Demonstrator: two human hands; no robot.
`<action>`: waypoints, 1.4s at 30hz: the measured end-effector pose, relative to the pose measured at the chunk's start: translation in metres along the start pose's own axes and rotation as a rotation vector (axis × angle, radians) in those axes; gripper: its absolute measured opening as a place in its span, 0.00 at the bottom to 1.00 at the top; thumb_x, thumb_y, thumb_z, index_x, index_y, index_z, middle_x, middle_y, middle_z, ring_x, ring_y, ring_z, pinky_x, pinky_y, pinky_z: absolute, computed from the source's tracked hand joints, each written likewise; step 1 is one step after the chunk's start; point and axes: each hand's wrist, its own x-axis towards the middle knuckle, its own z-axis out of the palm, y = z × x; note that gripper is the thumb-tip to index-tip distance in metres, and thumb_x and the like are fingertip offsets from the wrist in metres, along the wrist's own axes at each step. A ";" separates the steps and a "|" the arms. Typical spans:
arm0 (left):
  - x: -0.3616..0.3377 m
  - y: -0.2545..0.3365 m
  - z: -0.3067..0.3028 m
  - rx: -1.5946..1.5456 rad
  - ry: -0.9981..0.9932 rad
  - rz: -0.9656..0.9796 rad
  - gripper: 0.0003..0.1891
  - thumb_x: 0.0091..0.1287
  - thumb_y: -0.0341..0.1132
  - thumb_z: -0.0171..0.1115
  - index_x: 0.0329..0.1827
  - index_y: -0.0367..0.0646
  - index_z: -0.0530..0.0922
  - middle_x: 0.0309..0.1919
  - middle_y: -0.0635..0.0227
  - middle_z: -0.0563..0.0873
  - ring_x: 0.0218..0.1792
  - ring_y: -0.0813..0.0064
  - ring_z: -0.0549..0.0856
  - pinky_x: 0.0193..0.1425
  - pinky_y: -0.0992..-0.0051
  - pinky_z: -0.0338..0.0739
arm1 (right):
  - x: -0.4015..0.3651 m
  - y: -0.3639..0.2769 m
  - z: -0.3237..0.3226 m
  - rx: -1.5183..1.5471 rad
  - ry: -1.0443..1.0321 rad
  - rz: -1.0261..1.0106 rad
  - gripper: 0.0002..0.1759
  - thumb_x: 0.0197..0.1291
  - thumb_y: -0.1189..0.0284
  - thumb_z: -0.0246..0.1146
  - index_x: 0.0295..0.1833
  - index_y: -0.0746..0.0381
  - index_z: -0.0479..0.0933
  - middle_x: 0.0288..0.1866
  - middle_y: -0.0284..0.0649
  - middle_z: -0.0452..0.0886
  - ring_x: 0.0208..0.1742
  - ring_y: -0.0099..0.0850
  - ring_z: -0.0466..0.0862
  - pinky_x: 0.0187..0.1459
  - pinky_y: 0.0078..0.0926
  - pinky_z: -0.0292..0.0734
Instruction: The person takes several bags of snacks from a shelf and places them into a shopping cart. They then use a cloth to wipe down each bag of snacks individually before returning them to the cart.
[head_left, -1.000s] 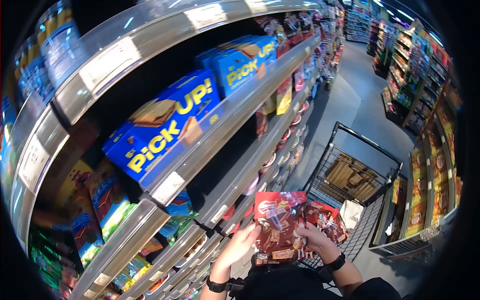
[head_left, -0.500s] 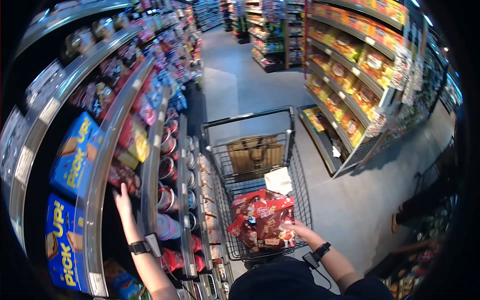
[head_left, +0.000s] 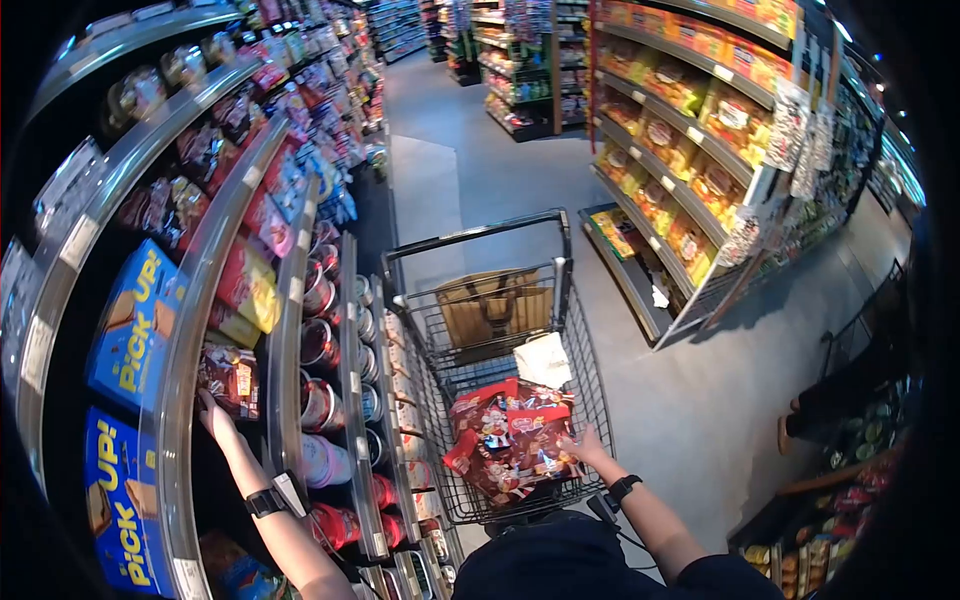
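Note:
My left hand (head_left: 217,420) reaches into the shelf at left, its fingers closed on the lower edge of a brown-red snack bag (head_left: 231,379). Part of its fingers is hidden by the bag. My right hand (head_left: 592,447) is over the shopping cart (head_left: 592,375), open with fingers apart, beside the red-brown candy bags (head_left: 520,435) piled in it. A white folded item (head_left: 542,361) and a brown paper bag (head_left: 497,308) with dark handles are also in the cart.
Blue Pick Up! boxes (head_left: 125,500) stand left of my left arm. Tubs (head_left: 320,405) line the lower shelves. Across the aisle is a shelf of yellow packs (head_left: 690,190). At right, a person's dark-clothed legs (head_left: 850,390) show near a low produce display.
My right hand has let go of the candy bag, which now lies flatter on the pile. My left hand has moved onto the shelf bag, whose front now faces me more.

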 end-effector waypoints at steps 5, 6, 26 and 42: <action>-0.084 0.064 -0.034 -0.354 -0.180 -0.282 0.25 0.68 0.46 0.54 0.61 0.38 0.67 0.55 0.61 0.77 0.54 0.68 0.78 0.53 0.64 0.75 | -0.016 -0.060 -0.003 -0.292 0.219 -0.583 0.34 0.52 0.68 0.65 0.62 0.66 0.61 0.56 0.53 0.72 0.56 0.47 0.74 0.57 0.36 0.69; -0.105 0.073 -0.037 -0.415 -0.246 -0.241 0.25 0.68 0.45 0.54 0.61 0.38 0.67 0.55 0.62 0.77 0.53 0.68 0.78 0.54 0.64 0.75 | -0.023 -0.079 -0.001 -0.297 0.186 -0.617 0.34 0.52 0.68 0.65 0.62 0.66 0.61 0.56 0.53 0.72 0.56 0.47 0.74 0.57 0.36 0.69; -0.339 0.127 -0.105 -0.070 -0.527 -0.380 0.25 0.73 0.45 0.45 0.66 0.37 0.63 0.61 0.61 0.71 0.59 0.74 0.72 0.59 0.71 0.70 | -0.156 -0.272 0.117 0.348 -1.334 -0.212 0.35 0.56 0.72 0.64 0.67 0.62 0.56 0.56 0.35 0.72 0.53 0.24 0.74 0.55 0.25 0.69; -0.368 0.089 -0.161 -0.530 -0.262 -0.726 0.33 0.70 0.53 0.44 0.67 0.34 0.56 0.66 0.51 0.62 0.65 0.54 0.65 0.60 0.53 0.69 | -0.040 -0.192 -0.011 0.852 -0.886 -0.301 0.21 0.64 0.65 0.54 0.60 0.60 0.65 0.44 0.32 0.78 0.29 0.24 0.77 0.27 0.22 0.73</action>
